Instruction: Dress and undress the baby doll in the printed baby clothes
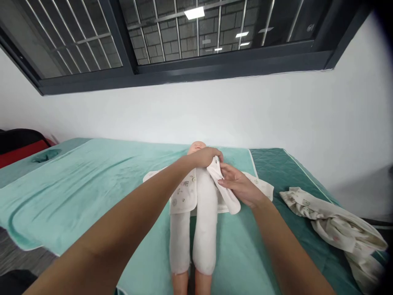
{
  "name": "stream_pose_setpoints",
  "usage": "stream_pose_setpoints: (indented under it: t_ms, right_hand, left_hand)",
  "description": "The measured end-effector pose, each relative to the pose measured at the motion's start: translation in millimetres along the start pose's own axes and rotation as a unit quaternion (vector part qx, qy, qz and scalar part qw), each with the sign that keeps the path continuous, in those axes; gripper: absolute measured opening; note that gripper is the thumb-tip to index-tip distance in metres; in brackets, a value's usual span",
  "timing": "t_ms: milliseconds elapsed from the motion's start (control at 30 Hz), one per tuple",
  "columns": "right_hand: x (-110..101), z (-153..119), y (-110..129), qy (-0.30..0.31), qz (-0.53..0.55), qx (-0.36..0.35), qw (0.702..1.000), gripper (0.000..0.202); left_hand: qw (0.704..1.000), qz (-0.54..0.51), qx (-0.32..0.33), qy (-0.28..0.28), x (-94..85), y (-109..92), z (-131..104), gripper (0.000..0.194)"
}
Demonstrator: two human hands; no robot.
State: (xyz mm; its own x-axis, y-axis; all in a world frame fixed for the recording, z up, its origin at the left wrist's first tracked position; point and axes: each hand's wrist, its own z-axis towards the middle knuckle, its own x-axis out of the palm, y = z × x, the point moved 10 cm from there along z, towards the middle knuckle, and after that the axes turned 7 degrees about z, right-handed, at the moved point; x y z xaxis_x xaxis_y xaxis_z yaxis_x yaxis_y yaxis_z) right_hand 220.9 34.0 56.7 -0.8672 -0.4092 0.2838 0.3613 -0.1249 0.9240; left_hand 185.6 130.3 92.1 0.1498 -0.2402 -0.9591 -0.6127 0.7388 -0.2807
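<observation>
A baby doll (pixel 205 229) lies on its back, head away from me, its body and legs covered in white. It has on a white printed baby jacket (pixel 184 194), spread at the front with both sleeves out to the sides. My left hand (pixel 208 157) is closed on the upper edge of the jacket's right-hand front panel, close to the doll's neck. Just below it, my right hand (pixel 241 186) grips the same panel, thumb over the folded edge. My left hand and forearm hide part of the doll's chest and the jacket's left sleeve.
Under the doll is a light teal blanket (pixel 92 176) over a dark green quilted pad (pixel 267 164). Crumpled printed baby clothes (pixel 334 221) lie at the right. A black and red bag (pixel 23 145) is at the far left. Behind stands a white wall (pixel 196 110) beneath a barred window.
</observation>
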Motion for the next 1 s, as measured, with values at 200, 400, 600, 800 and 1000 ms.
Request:
stream_pose_setpoints:
  t_ms: [200, 400, 600, 800, 1000]
  right_hand:
    - [-4, -12, -4, 0.078, -0.015, 0.060, 0.995, 0.064]
    - [7, -20, -3, 0.159, -0.002, 0.063, 0.985, 0.055]
    - [21, -27, -1, 0.210, 0.056, 0.076, 0.973, 0.061]
    - [-10, -16, -4, 0.102, 0.067, 0.017, 0.992, 0.054]
    - [-73, -8, 5, -0.152, -0.030, -0.052, 0.987, 0.028]
  left_hand:
    - [0.977, 0.022, -0.130, -0.167, -37.8, 41, -26, 0.030]
    - [0.968, -0.080, -0.144, -0.191, -34.2, 57, -43, 0.029]
    - [0.945, -0.109, -0.199, -0.235, -28.3, 78, -61, 0.022]
    - [0.926, -0.112, -0.220, -0.285, -27.4, 76, -76, 0.017]
    - [0.945, -0.028, -0.225, -0.237, -15.4, 67, -62, 0.018]
